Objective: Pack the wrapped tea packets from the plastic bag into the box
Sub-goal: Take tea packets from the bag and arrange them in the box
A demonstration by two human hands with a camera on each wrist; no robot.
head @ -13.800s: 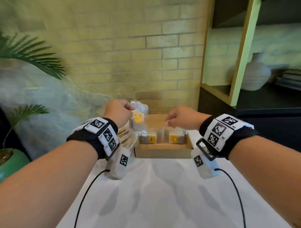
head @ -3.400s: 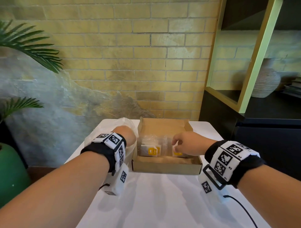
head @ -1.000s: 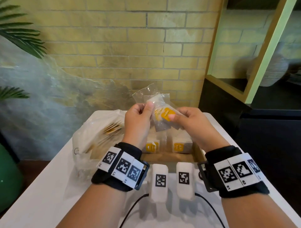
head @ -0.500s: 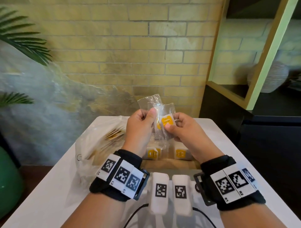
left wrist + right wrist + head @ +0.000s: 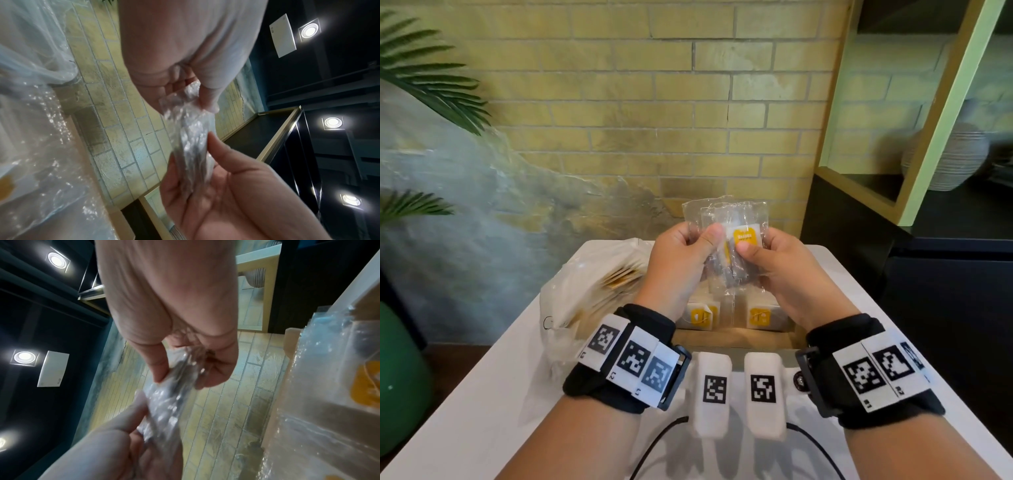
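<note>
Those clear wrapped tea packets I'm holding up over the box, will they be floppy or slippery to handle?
Probably floppy: the tea packets have crinkled wrap that bends between the left hand and right hand. Likely slippery, since the film looks glossy. Presumably light, as fingertip pinches hold them.

Table [image 5: 482, 394]: white top, its far edge just short of the wall.
Wall [image 5: 654, 85]: yellow brick, a grey weathered patch low on the left.
Palm fronds [image 5: 431, 82]: green, beyond the table's left edge.
Green pot [image 5: 400, 377]: round, beside the table's near left corner.
Shelf unit [image 5: 928, 137]: pale green frame, beyond the table's right edge.
Ribbed vase [image 5: 955, 157]: grey, on the shelf.
Ceiling lights [image 5: 332, 122]: square, lit, in both wrist views.
</note>
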